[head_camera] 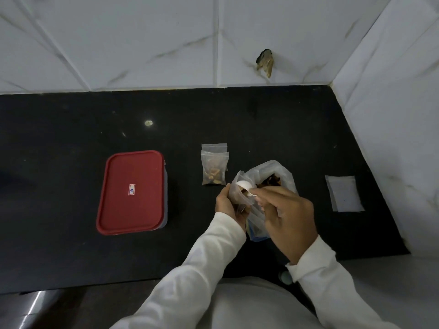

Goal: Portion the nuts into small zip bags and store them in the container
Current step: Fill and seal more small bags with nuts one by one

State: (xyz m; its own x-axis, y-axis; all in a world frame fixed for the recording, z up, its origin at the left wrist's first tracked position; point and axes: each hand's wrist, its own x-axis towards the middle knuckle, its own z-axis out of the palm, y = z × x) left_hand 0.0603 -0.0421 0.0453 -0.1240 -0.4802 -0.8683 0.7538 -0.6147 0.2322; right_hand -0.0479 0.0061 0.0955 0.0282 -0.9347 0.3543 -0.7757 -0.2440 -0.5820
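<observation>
Near the counter [71, 129]'s front edge, the left hand [229, 205] grips a small zip bag [236, 194], the right hand [289, 214] pinches a spoon [245, 185], and the red lid [130, 167]'s sticker [131, 189] seemingly reads 19.

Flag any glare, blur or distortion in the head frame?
Head view: dim, and the black countertop swallows detail; a small glare spot on it, a bright streak at lower left. The wide-angle lens bends the wall tile seams. The left hand gripping the small zip bag and the right hand holding the spoon look slightly soft; the red lid is crisper.
</observation>
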